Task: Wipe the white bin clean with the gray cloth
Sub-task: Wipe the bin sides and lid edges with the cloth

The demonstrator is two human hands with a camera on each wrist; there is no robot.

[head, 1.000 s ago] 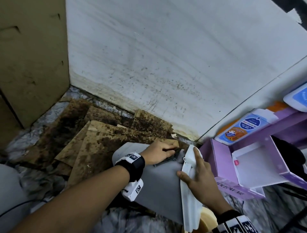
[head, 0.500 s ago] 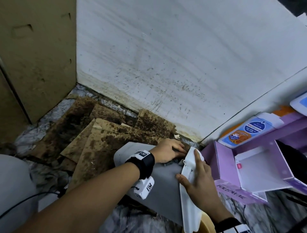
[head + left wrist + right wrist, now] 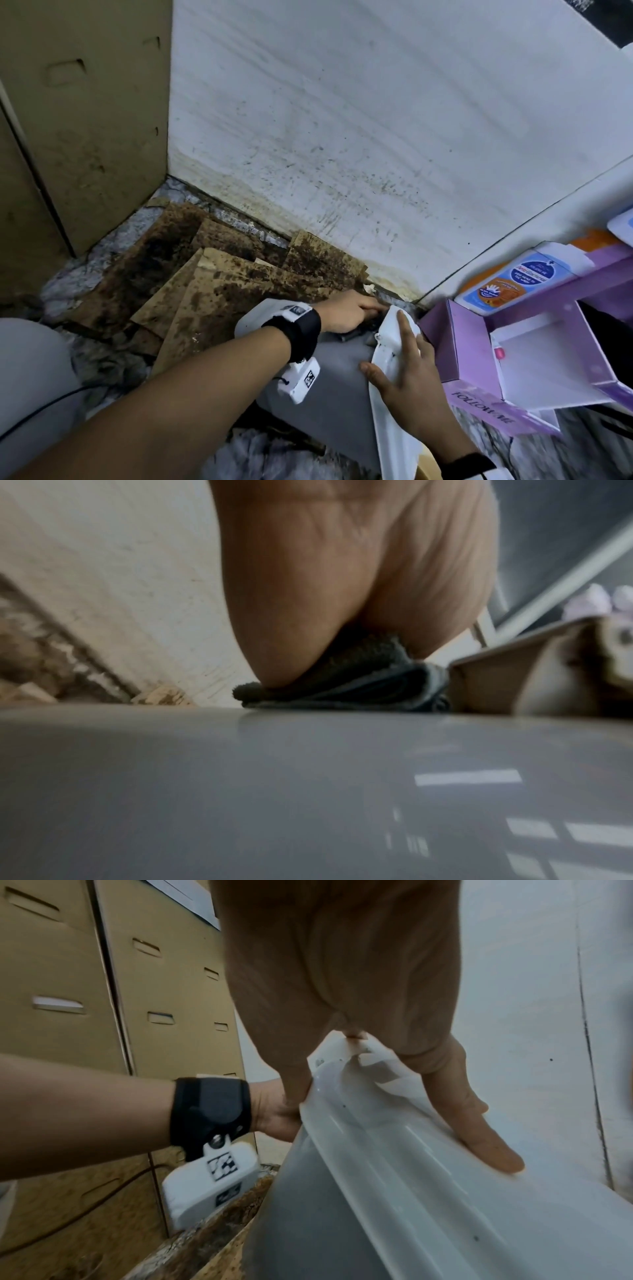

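Note:
The white bin (image 3: 335, 387) lies on its side on the floor, its rim (image 3: 387, 428) turned to the right. My left hand (image 3: 349, 313) presses the bunched gray cloth (image 3: 356, 335) against the bin's upturned wall at the far end, close to the rim. In the left wrist view the cloth (image 3: 359, 680) sits folded under my palm on the glossy bin wall (image 3: 308, 777). My right hand (image 3: 407, 370) straddles the rim, thumb on the outer wall and fingers (image 3: 472, 1123) on the inner side, holding the bin (image 3: 377, 1204) steady.
Stained, mouldy cardboard sheets (image 3: 205, 291) cover the floor left of the bin. A dirty white wall (image 3: 376, 137) stands just behind. Brown cardboard boxes (image 3: 85, 120) rise at the left. A purple open box (image 3: 469, 342) and a sanitizer bottle (image 3: 513, 277) crowd the right.
My left hand has slid the cloth a little farther along the bin wall toward the rim. The right hand keeps its hold on the rim.

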